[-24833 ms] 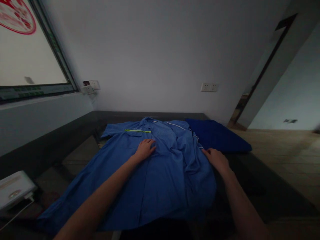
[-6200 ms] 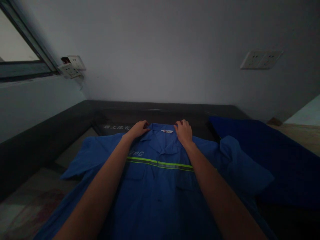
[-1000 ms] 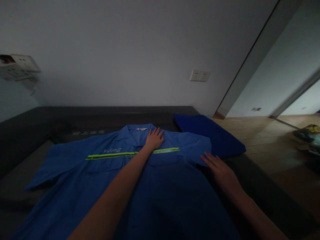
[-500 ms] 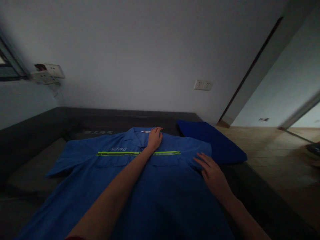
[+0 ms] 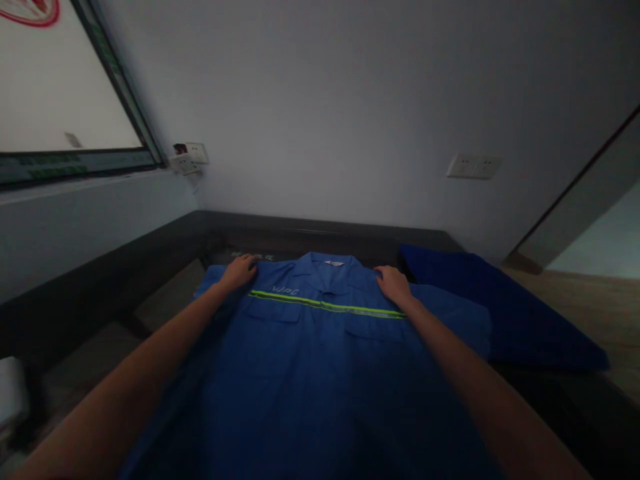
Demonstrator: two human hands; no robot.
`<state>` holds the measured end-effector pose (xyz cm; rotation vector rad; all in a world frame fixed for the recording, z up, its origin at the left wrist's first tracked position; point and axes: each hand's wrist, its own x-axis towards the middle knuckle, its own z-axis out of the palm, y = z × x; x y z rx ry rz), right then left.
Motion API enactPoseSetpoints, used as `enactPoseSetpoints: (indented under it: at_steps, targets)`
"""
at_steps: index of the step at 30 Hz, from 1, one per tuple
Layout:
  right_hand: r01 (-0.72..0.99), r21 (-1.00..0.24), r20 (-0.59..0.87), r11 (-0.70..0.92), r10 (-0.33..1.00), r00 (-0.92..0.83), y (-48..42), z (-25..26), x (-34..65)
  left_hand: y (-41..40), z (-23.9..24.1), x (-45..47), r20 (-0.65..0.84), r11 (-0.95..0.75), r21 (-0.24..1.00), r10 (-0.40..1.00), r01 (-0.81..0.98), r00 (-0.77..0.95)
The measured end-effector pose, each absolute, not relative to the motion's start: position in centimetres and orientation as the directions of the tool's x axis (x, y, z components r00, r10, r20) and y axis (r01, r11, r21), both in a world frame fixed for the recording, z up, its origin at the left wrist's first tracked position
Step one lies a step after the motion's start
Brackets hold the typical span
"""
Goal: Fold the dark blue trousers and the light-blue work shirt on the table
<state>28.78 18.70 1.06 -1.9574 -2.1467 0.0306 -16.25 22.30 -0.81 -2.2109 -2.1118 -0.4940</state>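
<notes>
A blue short-sleeved work shirt [image 5: 305,360] lies spread with its front up and its collar at the far end. A yellow-green stripe and white lettering run across its chest. At the left shoulder of the shirt as I see it, my left hand [image 5: 241,272] is closed on the cloth. My right hand [image 5: 394,285] grips the opposite shoulder, its fingers bent at the upper edge. Some of the fingertips are hard to make out in the dim light. The left sleeve is partly behind my left wrist.
Under the shirt is a dark bed-like surface with a raised back edge [image 5: 320,228]. A darker blue flat piece [image 5: 500,313] lies at the right. Wall sockets [image 5: 475,167] and a window frame [image 5: 80,163] are beyond. A blurred white object [image 5: 13,390] stands at the lower left.
My left hand has moved from beside the collar to the left shoulder. My right hand has gone from the right sleeve to the right shoulder. The view has turned left.
</notes>
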Motion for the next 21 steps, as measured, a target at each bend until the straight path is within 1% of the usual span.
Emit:
enactPoseSetpoints:
  at_steps: [4, 10, 16, 21]
  targets:
    - [0.987, -0.154, 0.153, 0.046, 0.988, -0.022, 21.2, 0.2, 27.3, 22.2, -1.8, -18.2, 0.215, -0.065, 0.183, 0.976, 0.981, 0.025]
    - [0.988, -0.148, 0.082, -0.048, 0.995, 0.06, 23.7, 0.0, 27.3, 25.8, -1.8, -13.7, 0.176, -0.16, 0.17, 0.976, 0.972, 0.13]
    - [0.975, -0.184, 0.013, -0.128, 0.991, 0.132, 25.3, -0.5, 27.1, 27.9, -1.6, -11.1, 0.101, -0.172, 0.112, 0.982, 0.979, 0.161]
    - [0.963, -0.221, -0.002, -0.152, 0.988, 0.156, 26.0, -1.0, 27.0, 28.3, -2.0, -10.7, 0.038, -0.145, 0.045, 0.989, 0.988, 0.144]
